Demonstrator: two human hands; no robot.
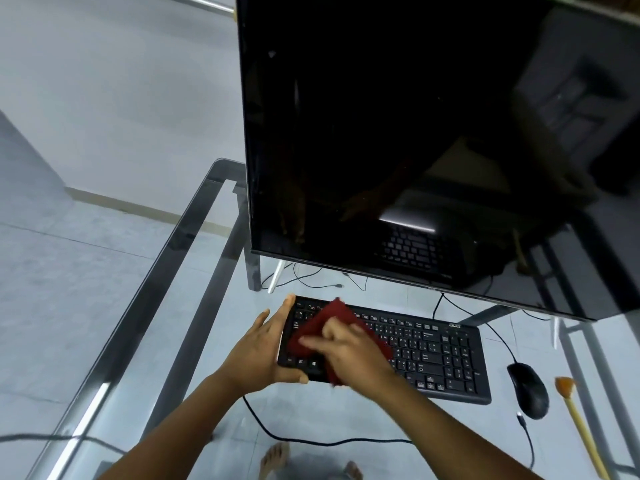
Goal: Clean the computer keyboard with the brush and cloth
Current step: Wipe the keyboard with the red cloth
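While the left hand point(263, 344) clamps the keyboard's point(436, 358) left end to steady it, the right hand point(349, 351) presses the red cloth point(322, 327) flat (brush point(575, 417) idle near the surface's point(194, 306) right edge).

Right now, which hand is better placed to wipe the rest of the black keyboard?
Right hand: it already presses the dark red cloth on the black keyboard; left hand steadies its left edge.

Keyboard point(433, 355) showing black with white legends, cloth point(323, 323) reading dark red, mouse point(529, 389) and monitor point(415, 133) black, brush point(575, 414) showing orange-tan bristles, pale yellow handle, floor point(69, 271) appearing pale grey.
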